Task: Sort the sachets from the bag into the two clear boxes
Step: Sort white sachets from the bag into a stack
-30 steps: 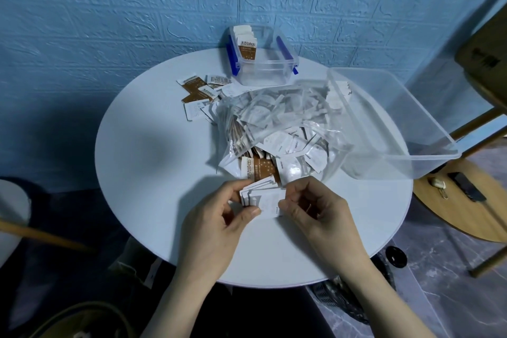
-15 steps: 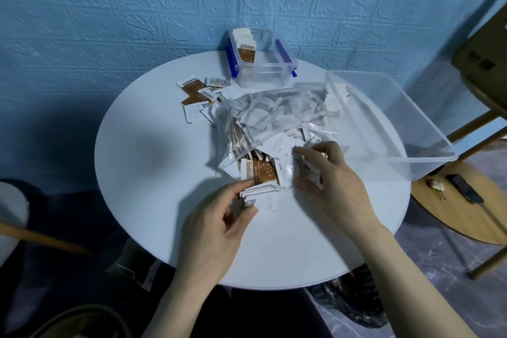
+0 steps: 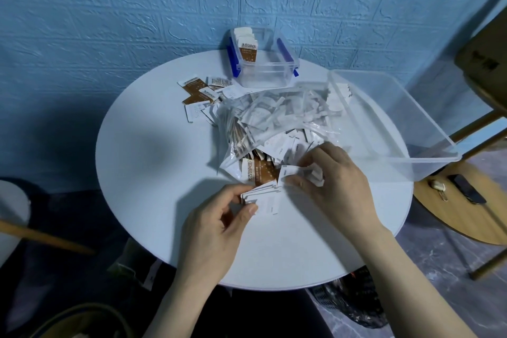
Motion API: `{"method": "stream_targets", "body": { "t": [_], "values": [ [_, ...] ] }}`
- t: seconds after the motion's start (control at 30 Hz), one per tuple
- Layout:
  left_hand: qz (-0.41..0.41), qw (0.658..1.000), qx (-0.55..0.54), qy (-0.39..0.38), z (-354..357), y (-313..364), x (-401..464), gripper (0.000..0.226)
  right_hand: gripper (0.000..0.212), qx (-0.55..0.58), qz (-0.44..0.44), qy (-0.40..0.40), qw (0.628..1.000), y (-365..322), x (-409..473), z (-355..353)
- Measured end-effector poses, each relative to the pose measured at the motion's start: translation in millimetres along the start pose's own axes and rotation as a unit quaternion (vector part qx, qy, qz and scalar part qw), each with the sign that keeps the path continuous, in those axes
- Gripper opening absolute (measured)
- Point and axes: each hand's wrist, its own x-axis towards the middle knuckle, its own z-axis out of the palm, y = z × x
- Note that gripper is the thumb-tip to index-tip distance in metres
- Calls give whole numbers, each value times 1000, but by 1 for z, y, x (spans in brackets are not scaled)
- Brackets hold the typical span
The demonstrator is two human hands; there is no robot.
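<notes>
A clear plastic bag (image 3: 274,121) full of white and brown sachets lies open in the middle of the round white table (image 3: 153,145). My left hand (image 3: 216,225) pinches a fanned stack of white sachets (image 3: 263,196) just in front of the bag's mouth. My right hand (image 3: 332,181) holds a few white sachets (image 3: 290,173) between thumb and fingers beside that stack. A brown sachet (image 3: 259,171) lies at the bag's mouth. A small clear box with blue clips (image 3: 274,74) stands at the back with upright sachets inside. A large clear box (image 3: 397,129) sits tilted at the right.
Several loose brown and white sachets (image 3: 200,96) lie left of the small box. A wooden stool (image 3: 466,200) at the right carries keys and a dark phone. A wooden chair stands beyond it. The blue brick-pattern wall is close behind the table.
My right hand has come back from the bag toward the stack with a few white sachets in its fingers. My left hand has kept its hold on the stack.
</notes>
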Motion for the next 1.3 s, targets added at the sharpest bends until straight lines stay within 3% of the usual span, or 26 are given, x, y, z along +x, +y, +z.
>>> {"method": "stream_targets", "body": {
  "t": [0.17, 0.4, 0.5, 0.73, 0.8, 0.93, 1.0, 1.2, 1.3],
  "values": [
    [-2, 1000, 1, -4, -1, 3, -1, 31, 15, -18, -58, 0, 998, -2, 1, 1],
    [-15, 1000, 9, -11, -1, 0, 0, 29, 23, 138, 60, -3, 989, -2, -15, -20],
    [-15, 1000, 5, -9, -1, -1, 0, 28, 19, 299, 149, -53, 941, -2, -31, -25],
    [-10, 999, -48, -23, 2, 0, 2, 23, 19, 522, 208, -131, 817, -18, -48, -26],
    [-14, 998, -55, -31, 1, 0, 1, 23, 21, 492, 212, -138, 833, -22, -51, -19],
    [-18, 996, -68, -51, 1, 1, 1, 27, 25, 330, 198, -104, 917, -26, -50, -5],
    [-18, 995, -74, -59, 0, 1, 1, 29, 24, 267, 189, -97, 940, -26, -48, -1],
    [-9, 995, -65, -70, 0, 3, 1, 43, 25, 268, 181, -96, 941, -30, -49, 1],
    [-7, 995, -69, -70, 0, 3, 1, 39, 38, 302, 168, -110, 932, -29, -45, -1]
  ]
}}
